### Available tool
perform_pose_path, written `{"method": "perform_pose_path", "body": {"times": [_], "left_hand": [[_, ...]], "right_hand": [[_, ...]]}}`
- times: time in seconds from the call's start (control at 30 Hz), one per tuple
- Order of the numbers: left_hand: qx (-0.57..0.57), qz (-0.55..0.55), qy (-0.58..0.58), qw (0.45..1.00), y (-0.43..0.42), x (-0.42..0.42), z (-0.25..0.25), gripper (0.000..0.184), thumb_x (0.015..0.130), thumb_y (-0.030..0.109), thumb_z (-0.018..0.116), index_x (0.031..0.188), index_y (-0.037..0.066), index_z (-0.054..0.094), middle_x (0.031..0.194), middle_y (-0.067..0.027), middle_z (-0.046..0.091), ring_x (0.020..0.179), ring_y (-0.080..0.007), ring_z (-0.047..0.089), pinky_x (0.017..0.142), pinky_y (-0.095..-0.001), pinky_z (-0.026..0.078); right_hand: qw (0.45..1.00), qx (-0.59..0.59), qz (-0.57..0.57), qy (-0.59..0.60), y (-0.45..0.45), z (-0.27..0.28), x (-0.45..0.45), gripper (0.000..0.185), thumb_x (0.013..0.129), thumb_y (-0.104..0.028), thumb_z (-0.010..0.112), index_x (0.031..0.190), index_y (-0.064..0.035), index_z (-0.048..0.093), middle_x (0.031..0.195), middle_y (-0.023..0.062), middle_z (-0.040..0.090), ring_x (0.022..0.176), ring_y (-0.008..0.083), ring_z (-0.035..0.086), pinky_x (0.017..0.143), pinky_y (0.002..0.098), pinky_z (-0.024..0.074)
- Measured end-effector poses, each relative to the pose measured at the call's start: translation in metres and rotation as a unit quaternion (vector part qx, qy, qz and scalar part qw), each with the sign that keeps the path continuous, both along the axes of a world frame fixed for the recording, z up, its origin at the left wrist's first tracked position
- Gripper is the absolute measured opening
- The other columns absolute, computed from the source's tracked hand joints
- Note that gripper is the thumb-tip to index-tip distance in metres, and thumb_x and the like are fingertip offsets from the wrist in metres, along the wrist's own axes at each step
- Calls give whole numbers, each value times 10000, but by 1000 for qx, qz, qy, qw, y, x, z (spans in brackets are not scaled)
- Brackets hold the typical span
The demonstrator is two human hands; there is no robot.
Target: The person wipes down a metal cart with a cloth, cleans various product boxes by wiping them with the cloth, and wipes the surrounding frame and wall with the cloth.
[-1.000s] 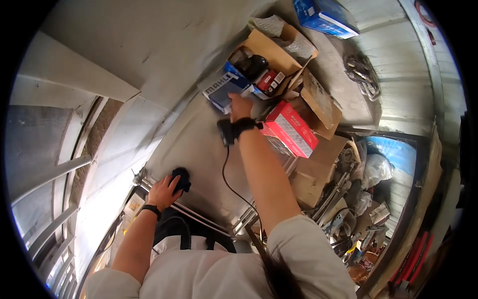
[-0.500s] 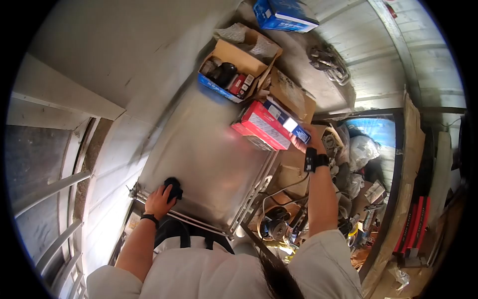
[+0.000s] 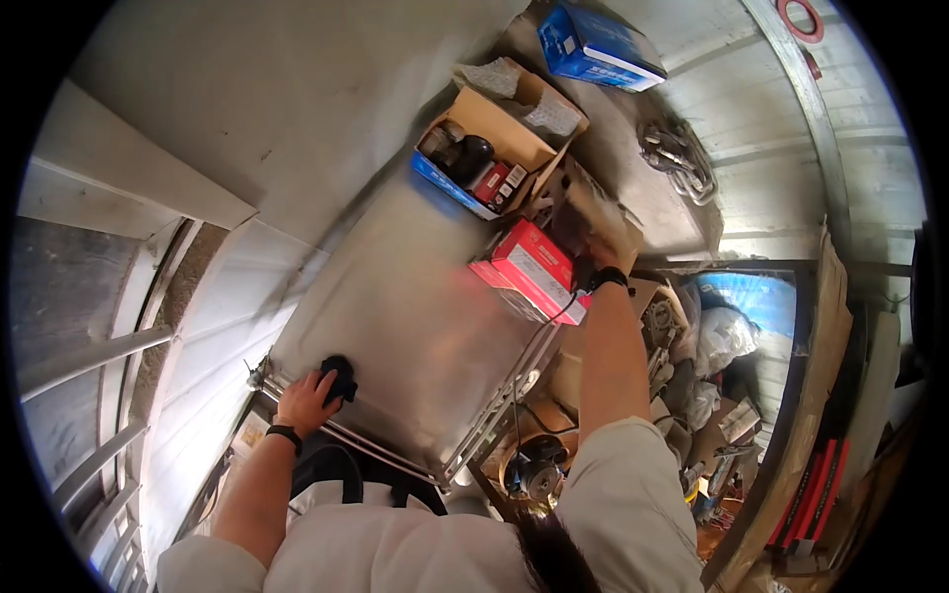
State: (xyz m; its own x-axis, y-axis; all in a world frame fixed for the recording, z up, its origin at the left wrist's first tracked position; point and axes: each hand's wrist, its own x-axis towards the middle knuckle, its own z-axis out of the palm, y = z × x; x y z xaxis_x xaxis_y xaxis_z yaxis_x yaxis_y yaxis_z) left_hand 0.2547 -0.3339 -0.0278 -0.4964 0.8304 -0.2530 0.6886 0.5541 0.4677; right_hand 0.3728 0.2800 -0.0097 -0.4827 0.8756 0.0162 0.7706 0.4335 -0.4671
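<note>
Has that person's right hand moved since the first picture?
Yes, rightward: judged against the red box, the right hand was on its left in the view and is now on its right.

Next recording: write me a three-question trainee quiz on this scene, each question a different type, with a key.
1. Name the colour of the crumpled item touching the left hand.
2. True or false: the right hand lies flat beside the left hand.
3. Which is nearest the right hand? A) the red box; B) the crumpled item; C) the blue box at the picture's top.

Key: 1. Black. 2. False; it is at the cardboard box, well away. 3. A.
</note>
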Motion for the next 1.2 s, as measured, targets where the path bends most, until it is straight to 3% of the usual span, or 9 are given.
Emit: {"method": "perform_pose_path", "body": {"times": [0.07,0.27,0.3,0.47,0.53,0.6,0.93,1.17,1.2], "left_hand": [[-2,0,-2,1000,2,-3,2,518,800,353,676,1248,129,545,1037,-130,574,860,-336,614,737,-430,517],[-9,-8,-5,1000,-2,-1,-2,518,800,366,669,1243,126,548,1026,-134,575,858,-330,618,730,-436,518],[-1,-6,-6,1000,-1,-2,-1,517,803,373,663,1243,126,549,1019,-134,577,853,-329,620,727,-441,520],[-6,3,-19,1000,-1,-2,3,534,798,394,665,1246,130,548,1045,-136,580,873,-340,620,736,-450,521],[-15,5,-19,1000,-1,0,1,546,792,403,669,1249,130,547,1060,-138,580,874,-343,620,734,-454,522],[-7,-2,-25,1000,-2,5,-9,571,780,415,676,1258,132,543,1072,-137,579,874,-347,618,734,-453,522],[21,-14,-8,1000,-7,-3,-9,548,782,399,679,1251,155,537,1014,-115,581,876,-311,621,729,-436,524],[20,-16,-12,1000,-5,-3,-8,543,799,403,664,1265,160,526,1030,-114,580,877,-307,629,718,-434,528],[24,-17,-11,999,-7,-3,-8,541,800,402,662,1265,161,526,1030,-115,579,876,-309,629,715,-437,529]], "right_hand": [[989,-81,-54,112,9,-36,0,753,712,-287,777,1357,-47,471,1261,190,596,1194,388,530,1029,387,397],[967,59,89,-233,-17,39,-23,719,739,-452,753,1281,-27,544,1145,130,647,965,251,637,817,364,507],[919,-183,73,-342,-11,64,-33,661,761,-416,757,1266,-36,564,1159,104,647,1007,212,627,848,356,515],[892,-407,92,176,-53,192,-93,472,885,-249,669,1253,15,538,1147,110,608,1073,238,593,972,406,482],[810,-471,40,346,-36,204,-139,723,878,-311,676,1368,94,332,1295,246,456,1202,338,497,1030,457,438],[729,-568,-73,375,10,191,-186,1050,776,-470,753,1415,129,174,1383,289,344,1269,383,412,1038,517,406],[728,-447,-27,518,70,101,-297,583,726,-549,679,1103,-122,550,838,92,636,642,243,612,502,364,510],[674,-541,-72,498,57,155,-246,813,644,-530,774,1208,-48,444,1111,175,515,957,303,536,806,447,471],[645,-511,-139,551,25,178,-244,974,638,-595,762,1222,84,380,1079,168,512,1012,296,538,824,423,499]]}}
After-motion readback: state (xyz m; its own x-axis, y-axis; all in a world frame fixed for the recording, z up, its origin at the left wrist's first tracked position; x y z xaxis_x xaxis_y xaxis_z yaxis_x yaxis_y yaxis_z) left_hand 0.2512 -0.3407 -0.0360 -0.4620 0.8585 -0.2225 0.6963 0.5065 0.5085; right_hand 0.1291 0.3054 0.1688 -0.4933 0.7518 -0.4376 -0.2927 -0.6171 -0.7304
